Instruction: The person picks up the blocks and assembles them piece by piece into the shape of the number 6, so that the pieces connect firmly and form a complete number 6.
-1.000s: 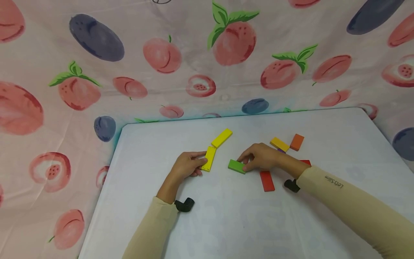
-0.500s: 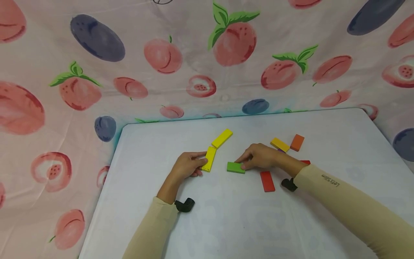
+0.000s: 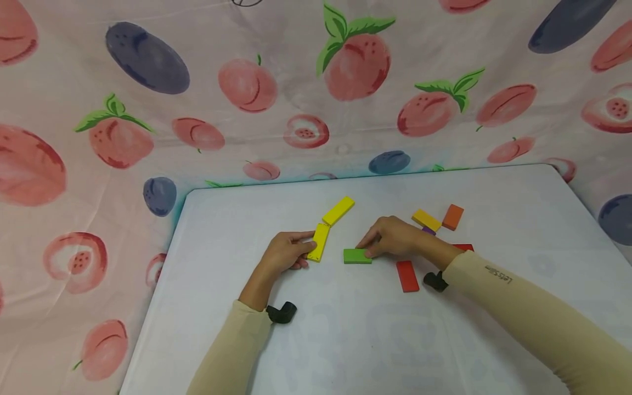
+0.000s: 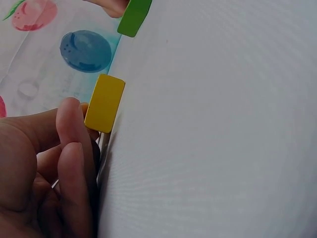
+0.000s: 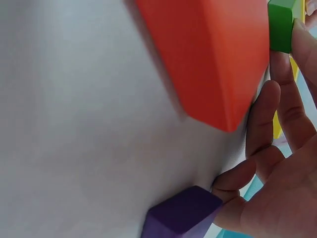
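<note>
Between the thumb and fingers of my left hand (image 3: 286, 251) is a yellow block (image 3: 319, 242), flat on the white table. Its far end meets a second yellow block (image 3: 339, 211), which lies at an angle to it. My right hand (image 3: 392, 237) pinches a green block (image 3: 357, 256) by its right end, a short gap right of the held yellow one. In the left wrist view the end of the yellow block (image 4: 105, 104) shows beside the fingertips. The right wrist view shows the green block (image 5: 281, 27) at the thumb and a finger.
A red block (image 3: 407, 276) lies just below the right hand. Behind the right wrist are an orange-yellow block (image 3: 427, 220), an orange block (image 3: 452, 217), a mostly hidden purple block (image 3: 429, 231) and another red block (image 3: 463, 247). A fruit-print cloth (image 3: 306, 77) hangs behind the table.
The green block has shifted slightly left with my right hand and turned from slanted to nearly level across the head view. My left hand and the yellow blocks have stayed put.
</note>
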`<state>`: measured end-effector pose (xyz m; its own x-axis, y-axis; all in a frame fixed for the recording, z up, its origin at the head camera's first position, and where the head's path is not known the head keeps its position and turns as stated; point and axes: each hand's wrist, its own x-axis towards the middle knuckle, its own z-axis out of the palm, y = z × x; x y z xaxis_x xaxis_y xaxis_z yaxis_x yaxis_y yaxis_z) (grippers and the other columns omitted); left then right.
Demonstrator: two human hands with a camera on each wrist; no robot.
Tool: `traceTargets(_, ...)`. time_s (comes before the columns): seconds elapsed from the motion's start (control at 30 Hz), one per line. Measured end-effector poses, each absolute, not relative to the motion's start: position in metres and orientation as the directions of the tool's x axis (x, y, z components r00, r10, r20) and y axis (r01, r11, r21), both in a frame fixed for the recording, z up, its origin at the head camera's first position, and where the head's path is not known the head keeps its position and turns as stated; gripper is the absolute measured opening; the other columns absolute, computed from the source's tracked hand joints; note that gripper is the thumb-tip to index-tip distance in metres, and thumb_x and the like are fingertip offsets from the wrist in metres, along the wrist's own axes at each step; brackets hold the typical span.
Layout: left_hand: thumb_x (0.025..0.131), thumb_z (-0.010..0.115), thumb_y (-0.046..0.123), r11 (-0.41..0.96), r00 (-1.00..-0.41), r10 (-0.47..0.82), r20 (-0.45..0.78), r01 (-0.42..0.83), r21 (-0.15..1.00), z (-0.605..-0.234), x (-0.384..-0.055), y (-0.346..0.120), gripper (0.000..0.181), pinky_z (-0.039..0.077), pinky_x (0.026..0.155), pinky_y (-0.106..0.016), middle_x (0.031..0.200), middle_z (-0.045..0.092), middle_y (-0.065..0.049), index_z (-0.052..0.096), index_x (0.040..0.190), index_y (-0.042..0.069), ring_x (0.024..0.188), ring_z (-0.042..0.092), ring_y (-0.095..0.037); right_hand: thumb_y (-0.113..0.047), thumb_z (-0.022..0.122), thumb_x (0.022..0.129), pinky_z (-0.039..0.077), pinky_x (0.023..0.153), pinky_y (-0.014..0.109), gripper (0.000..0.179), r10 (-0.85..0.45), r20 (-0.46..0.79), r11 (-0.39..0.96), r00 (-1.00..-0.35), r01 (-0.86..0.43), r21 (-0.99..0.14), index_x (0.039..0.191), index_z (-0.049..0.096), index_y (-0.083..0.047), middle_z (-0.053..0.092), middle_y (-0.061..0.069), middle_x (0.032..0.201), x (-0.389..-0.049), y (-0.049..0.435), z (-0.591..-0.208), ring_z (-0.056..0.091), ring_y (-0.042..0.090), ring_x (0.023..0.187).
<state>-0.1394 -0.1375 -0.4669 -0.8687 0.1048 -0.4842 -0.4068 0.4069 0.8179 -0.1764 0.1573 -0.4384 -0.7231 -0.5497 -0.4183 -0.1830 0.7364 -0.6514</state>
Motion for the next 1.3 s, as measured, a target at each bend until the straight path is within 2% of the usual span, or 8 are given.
traceTargets(0.23,0.093,0.076,0.032,0.404,-0.868,0.11,-0.484,-0.406,0.82,-0.467,-0.14,-0.138,0.041,0.05,0.054,-0.022,0.074,0.064,-0.004,0.07,0.133,0.029,0.055,0.064,-0.014,-0.017,0.074,0.094,0.05,0.093,0.035,0.024,-0.598,-0.386,0.705,-0.703,-0.231,-0.671,0.116,0.08,-0.026,0.075,-0.007,0.112,-0.177,0.151,-0.44,0.061,0.016,0.107)
traceTargets(0.43,0.093,0.076,0.032,0.402,-0.866,0.111,-0.487,-0.409,0.819,-0.468,-0.141,-0.138,0.041,0.05,0.054,-0.023,0.074,0.064,-0.004,0.07,0.133,0.029,0.055,0.064,-0.014,-0.026,0.076,0.093,0.049,0.085,0.032,0.025,-0.592,-0.383,0.717,-0.709,-0.248,-0.651,0.118,0.078,-0.026,0.069,-0.006,0.098,-0.177,0.151,-0.44,0.057,0.018,0.098)
traceTargets(0.87,0.094,0.075,0.031,0.408,-0.873,0.113,-0.475,-0.395,0.823,-0.467,-0.14,-0.138,0.041,0.05,0.053,-0.022,0.072,0.064,-0.004,0.07,0.134,0.027,0.055,0.063,-0.013,-0.029,0.082,0.087,0.044,0.08,0.033,0.023,-0.58,-0.367,0.73,-0.727,-0.265,-0.63,0.109,0.079,-0.03,0.069,-0.009,0.092,-0.172,0.141,-0.442,0.056,0.016,0.093)
traceTargets(1.1,0.094,0.075,0.031,0.412,-0.872,0.116,-0.476,-0.394,0.822,-0.467,-0.139,-0.137,0.041,0.05,0.054,-0.022,0.072,0.064,-0.004,0.069,0.134,0.028,0.055,0.063,-0.013,-0.033,0.085,0.084,0.042,0.083,0.037,0.012,-0.569,-0.372,0.743,-0.733,-0.265,-0.614,0.094,0.078,-0.031,0.07,-0.011,0.09,-0.17,0.134,-0.441,0.057,0.016,0.098)
traceTargets(1.3,0.094,0.075,0.032,0.41,-0.872,0.119,-0.475,-0.393,0.823,-0.467,-0.14,-0.138,0.041,0.05,0.053,-0.022,0.073,0.064,-0.004,0.069,0.134,0.027,0.055,0.063,-0.013,-0.033,0.085,0.083,0.042,0.08,0.036,0.011,-0.57,-0.386,0.748,-0.725,-0.264,-0.609,0.09,0.076,-0.032,0.069,-0.011,0.088,-0.17,0.131,-0.441,0.057,0.015,0.095)
